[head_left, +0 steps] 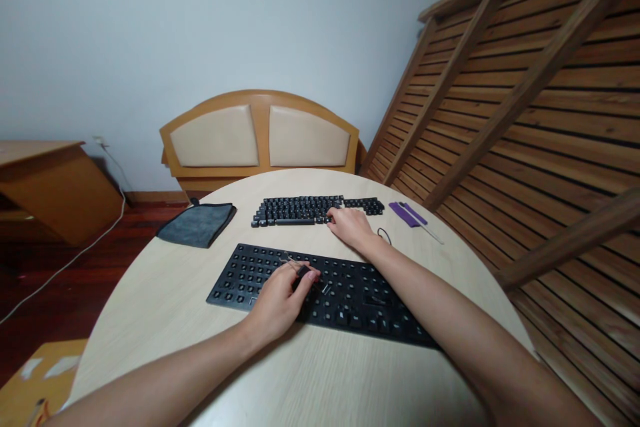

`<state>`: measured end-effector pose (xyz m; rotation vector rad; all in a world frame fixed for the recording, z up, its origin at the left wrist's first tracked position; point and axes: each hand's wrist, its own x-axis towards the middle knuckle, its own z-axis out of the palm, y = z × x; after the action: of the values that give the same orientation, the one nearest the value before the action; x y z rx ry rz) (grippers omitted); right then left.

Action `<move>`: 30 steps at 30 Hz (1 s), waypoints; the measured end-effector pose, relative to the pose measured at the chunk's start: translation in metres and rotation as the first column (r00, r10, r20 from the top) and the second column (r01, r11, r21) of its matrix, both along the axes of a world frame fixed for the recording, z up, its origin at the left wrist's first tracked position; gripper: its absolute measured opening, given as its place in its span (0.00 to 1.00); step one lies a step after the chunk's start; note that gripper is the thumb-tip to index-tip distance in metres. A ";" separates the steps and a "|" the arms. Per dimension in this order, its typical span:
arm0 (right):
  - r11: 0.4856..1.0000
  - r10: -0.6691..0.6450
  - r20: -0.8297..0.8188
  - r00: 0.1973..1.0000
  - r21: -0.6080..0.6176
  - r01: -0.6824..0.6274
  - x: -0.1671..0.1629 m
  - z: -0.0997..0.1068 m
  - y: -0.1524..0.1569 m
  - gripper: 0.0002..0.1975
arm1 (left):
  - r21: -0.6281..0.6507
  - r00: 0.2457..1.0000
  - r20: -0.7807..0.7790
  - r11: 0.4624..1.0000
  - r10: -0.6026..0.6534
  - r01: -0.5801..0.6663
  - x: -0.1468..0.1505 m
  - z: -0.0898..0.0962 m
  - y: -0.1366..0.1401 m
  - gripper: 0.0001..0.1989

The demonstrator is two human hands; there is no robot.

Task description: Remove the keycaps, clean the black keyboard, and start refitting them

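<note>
A black keyboard (pixel 250 267) lies across the table, turned over no side, with bare switches showing over most of it. A few keycaps (pixel 355 317) sit on its near right part. My left hand (pixel 280 293) is closed over the keyboard's middle, on what looks like a wire keycap puller (pixel 303 271) with a dark handle and thin wires pointing up. Behind the keyboard, loose black keycaps (pixel 295 208) lie in rows. My right hand (pixel 351 225) reaches to their near right edge, fingertips pinched at a keycap (pixel 329 219), partly hidden by the fingers.
A folded grey cloth (pixel 197 225) lies at the table's left. Toward the right edge are a purple item (pixel 404 215) and a slim tool with a thin pale shaft (pixel 431 234). A black cable loop (pixel 384 235) shows beside my right forearm. The round table (pixel 320 380) has a curved edge.
</note>
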<state>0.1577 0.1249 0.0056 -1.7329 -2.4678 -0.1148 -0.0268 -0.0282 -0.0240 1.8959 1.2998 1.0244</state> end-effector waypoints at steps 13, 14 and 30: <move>0.796 0.447 -0.319 0.836 -0.284 -0.534 0.056 0.041 -0.105 0.39 | 0.041 0.990 -0.138 0.999 0.026 -0.020 0.007 0.007 -0.008 0.22; 0.777 0.451 -0.331 0.829 -0.311 -0.547 0.061 0.039 -0.114 0.43 | 0.054 0.988 -0.151 0.998 0.024 -0.016 0.009 0.007 -0.009 0.23; 0.825 0.439 -0.362 0.823 -0.200 -0.528 0.054 -0.001 -0.138 0.40 | 0.075 0.969 -0.245 0.997 0.026 -0.008 0.010 0.012 -0.018 0.24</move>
<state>0.2120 -0.0134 0.0049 -1.0197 -2.6869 0.5509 -0.0166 -0.0461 -0.0116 2.1238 1.4355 0.8767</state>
